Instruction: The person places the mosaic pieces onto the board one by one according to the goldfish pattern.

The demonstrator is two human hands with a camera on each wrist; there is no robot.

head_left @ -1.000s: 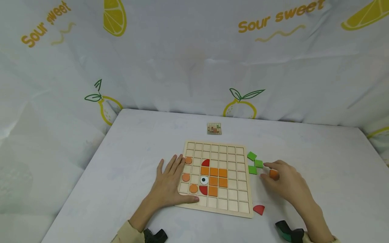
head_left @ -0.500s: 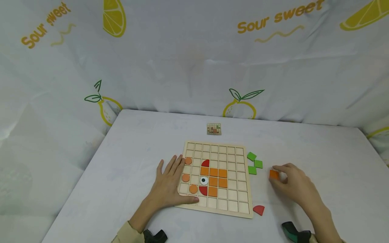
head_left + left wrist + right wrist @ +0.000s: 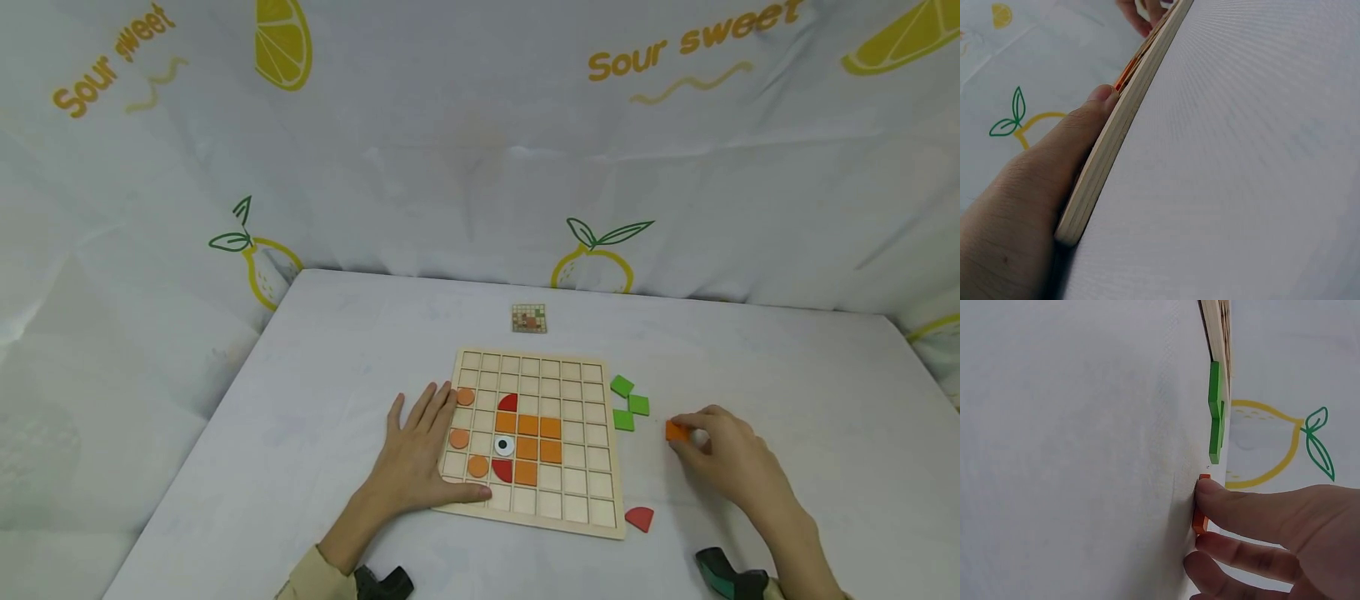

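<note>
A wooden grid board (image 3: 581, 483) lies flat on the table, with orange squares, orange discs, red quarter-circle pieces and a white eye piece in its cells. My left hand (image 3: 412, 462) rests along the board's left edge, fingers straight and thumb across the lower left corner. In the left wrist view the thumb (image 3: 1079, 125) lies on the board's wooden rim (image 3: 1113, 134). To the right of the board, my right hand (image 3: 727, 454) pinches an orange square tile (image 3: 676, 432) at the tabletop. The right wrist view shows thumb and a finger at the tile's (image 3: 1201, 515) two ends.
Several green square tiles (image 3: 638, 405) lie by the board's upper right edge. A red quarter-circle piece (image 3: 640, 519) sits near its lower right corner. Behind the board is a small picture card (image 3: 528, 318) with a grid pattern. A white lemon-print cloth (image 3: 465, 183) hangs behind the table.
My right hand has moved rightward from beside the green tiles and closed its fingertips on the orange square tile. My left hand stays on the board.
</note>
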